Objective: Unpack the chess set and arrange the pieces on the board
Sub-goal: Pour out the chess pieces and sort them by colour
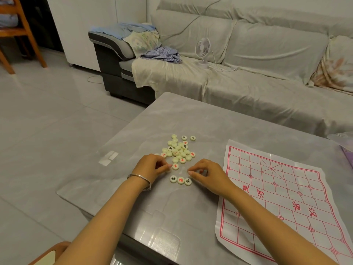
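Home living room: sofa [248, 60], fan [203, 48].

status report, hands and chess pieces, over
Left hand and right hand curled at near edge of piece pile, grip unclear. Row of three pieces on table; no pieces on board yet. Nothing blocking.

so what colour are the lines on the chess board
Red grid lines and red characters on a white chess board, seen in the head view.
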`<state>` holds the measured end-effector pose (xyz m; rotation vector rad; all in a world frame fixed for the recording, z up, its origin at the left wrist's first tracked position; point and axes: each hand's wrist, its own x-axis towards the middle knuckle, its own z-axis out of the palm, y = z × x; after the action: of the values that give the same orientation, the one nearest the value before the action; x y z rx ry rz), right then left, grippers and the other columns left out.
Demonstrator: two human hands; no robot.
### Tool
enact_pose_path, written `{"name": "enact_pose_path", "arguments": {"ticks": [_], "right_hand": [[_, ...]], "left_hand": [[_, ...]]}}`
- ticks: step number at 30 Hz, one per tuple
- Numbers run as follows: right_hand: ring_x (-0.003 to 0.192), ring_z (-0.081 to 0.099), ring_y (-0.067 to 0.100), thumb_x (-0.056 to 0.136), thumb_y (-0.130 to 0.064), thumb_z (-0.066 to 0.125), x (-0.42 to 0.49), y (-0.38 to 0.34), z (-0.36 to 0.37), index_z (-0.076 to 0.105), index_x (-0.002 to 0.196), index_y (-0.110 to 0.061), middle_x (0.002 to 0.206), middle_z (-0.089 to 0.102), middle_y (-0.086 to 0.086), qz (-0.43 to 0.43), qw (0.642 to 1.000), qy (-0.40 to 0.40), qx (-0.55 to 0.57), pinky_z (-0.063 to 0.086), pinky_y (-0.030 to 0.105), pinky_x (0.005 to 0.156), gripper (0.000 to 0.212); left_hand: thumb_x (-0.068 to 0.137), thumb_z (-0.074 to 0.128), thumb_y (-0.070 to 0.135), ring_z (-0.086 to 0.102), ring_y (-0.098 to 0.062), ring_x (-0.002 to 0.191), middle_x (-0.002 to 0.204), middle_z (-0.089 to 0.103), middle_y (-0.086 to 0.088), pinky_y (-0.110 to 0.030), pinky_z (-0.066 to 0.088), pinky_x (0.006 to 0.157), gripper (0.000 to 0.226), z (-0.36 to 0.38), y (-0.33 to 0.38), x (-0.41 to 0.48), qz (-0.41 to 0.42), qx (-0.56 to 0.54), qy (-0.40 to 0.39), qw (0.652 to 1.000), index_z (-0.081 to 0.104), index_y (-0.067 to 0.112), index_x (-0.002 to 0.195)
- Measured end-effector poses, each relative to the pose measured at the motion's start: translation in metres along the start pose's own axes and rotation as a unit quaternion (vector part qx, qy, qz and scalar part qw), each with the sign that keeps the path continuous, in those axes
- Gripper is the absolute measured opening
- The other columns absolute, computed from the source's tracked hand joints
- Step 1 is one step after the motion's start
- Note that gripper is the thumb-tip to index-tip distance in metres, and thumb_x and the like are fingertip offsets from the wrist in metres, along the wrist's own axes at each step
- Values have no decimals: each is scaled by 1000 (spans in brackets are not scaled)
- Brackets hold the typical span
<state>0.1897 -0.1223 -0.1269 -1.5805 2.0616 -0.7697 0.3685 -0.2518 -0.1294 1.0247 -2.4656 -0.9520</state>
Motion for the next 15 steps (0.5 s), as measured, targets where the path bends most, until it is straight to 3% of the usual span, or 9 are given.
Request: {"name": "enact_pose_path", "arguments": {"ticks": [4, 7, 12, 15], "right_hand": [[105, 47, 5, 82, -42, 65, -10, -1, -1, 62, 116, -32, 115, 54, -10, -28, 998, -45, -31, 41, 17, 87, 36], [109, 45, 4, 80, -47, 65, -16, -2, 3, 60, 119, -34, 120, 51, -12, -41, 996, -39, -64, 41, 22, 94, 41], [98, 48, 6, 83, -41, 66, -20, -7, 9, 65, 108, -30, 113, 55, -8, -42, 996, -5, -74, 44, 20, 83, 28], [91, 49, 6, 83, -38, 66, -21, -9, 10, 65, 106, -27, 107, 55, -8, -28, 997, -3, -73, 42, 14, 75, 25]], "left_hand": [[84, 65, 30, 52, -13, 70, 79, 60, 1, -25, 45, 67, 16, 6, -1, 0, -37, 12, 77, 996, 63, 17, 93], [85, 63, 32, 51, -11, 73, 88, 59, 2, -25, 46, 71, 18, 3, 1, -1, -30, -6, 80, 996, 64, 18, 98], [79, 67, 42, 51, -9, 87, 103, 52, 8, -18, 41, 74, 36, -5, 1, -15, 23, 4, -7, 1000, 63, 25, 110], [73, 71, 48, 43, -7, 97, 107, 43, 11, -21, 41, 83, 43, -9, 1, -23, 57, 64, -15, 996, 62, 32, 112]]}}
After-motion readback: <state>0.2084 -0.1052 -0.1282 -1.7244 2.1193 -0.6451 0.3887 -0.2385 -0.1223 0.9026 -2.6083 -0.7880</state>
